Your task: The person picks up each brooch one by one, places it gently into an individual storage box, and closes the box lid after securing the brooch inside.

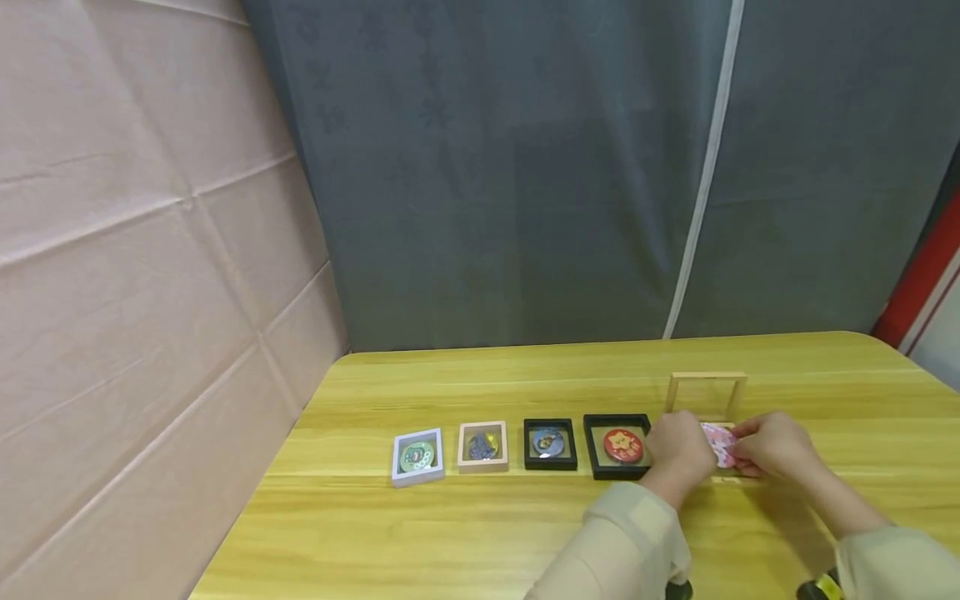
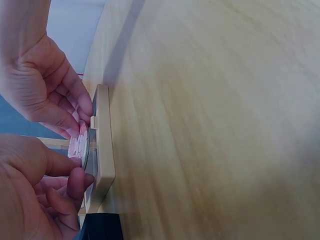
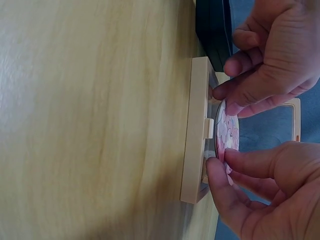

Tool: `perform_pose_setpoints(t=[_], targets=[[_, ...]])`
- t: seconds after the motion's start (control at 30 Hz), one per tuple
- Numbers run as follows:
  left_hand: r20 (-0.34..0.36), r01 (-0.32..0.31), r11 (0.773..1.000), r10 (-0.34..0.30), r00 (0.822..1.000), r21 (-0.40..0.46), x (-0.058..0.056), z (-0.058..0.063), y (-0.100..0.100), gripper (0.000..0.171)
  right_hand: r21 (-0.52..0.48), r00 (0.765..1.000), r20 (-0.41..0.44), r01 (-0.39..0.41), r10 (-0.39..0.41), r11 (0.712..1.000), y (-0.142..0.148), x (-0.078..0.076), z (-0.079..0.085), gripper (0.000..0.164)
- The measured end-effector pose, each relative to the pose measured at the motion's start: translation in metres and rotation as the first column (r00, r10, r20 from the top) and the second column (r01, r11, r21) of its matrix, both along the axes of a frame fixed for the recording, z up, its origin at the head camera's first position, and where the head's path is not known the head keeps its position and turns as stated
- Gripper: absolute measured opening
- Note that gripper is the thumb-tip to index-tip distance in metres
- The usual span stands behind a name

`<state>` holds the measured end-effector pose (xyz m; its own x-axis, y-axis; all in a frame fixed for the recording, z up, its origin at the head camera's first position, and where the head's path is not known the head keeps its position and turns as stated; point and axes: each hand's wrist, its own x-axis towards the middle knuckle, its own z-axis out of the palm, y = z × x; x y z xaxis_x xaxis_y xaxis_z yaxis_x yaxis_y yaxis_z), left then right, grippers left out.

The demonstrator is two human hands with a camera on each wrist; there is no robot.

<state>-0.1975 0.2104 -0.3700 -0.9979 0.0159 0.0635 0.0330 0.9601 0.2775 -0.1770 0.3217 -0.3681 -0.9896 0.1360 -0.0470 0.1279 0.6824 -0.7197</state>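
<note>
Both hands hold a round pink badge [image 1: 718,444] with a printed picture by its two edges. My left hand [image 1: 678,450] pinches one edge between thumb and fingers, as the right wrist view shows. My right hand [image 1: 780,450] pinches the opposite edge. Beneath the badge lies the lower half of a beige display frame [image 3: 192,135], on the table, with a small clasp tab [image 3: 209,128] on its front edge. Its hinged lid [image 1: 707,377] stands raised behind the hands. In the head view the hands hide much of the lower half.
To the left stands a row of closed display frames with round badges: a black one [image 1: 588,450] with a red badge, a smaller black one [image 1: 528,446], a pale pink one [image 1: 483,468] and a white one [image 1: 417,478]. A grey curtain [image 1: 487,208] hangs behind the wooden table [image 1: 450,550].
</note>
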Motion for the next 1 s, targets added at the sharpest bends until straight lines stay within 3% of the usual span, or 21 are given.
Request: perform_pose_setpoints(t=[0.4, 0.73, 1.0], targets=[[-0.002, 0.000, 1.000, 0.000, 1.000, -0.024, 0.001, 0.002, 0.002, 0.021, 0.137, 0.999, -0.035, -0.009, 0.014, 0.990, 0.000, -0.001, 0.001, 0.021], [-0.004, 0.015, 0.999, -0.016, 1.000, -0.045, 0.000, 0.000, 0.004, 0.019, 0.142, 0.999, -0.032, 0.001, 0.004, 0.990, 0.000, -0.002, -0.003, 0.019], [-0.026, 0.011, 0.993, -0.014, 1.000, -0.116, 0.002, -0.003, 0.007, 0.020, 0.122, 0.999, -0.036, 0.009, -0.005, 0.992, 0.001, -0.004, -0.009, 0.016]])
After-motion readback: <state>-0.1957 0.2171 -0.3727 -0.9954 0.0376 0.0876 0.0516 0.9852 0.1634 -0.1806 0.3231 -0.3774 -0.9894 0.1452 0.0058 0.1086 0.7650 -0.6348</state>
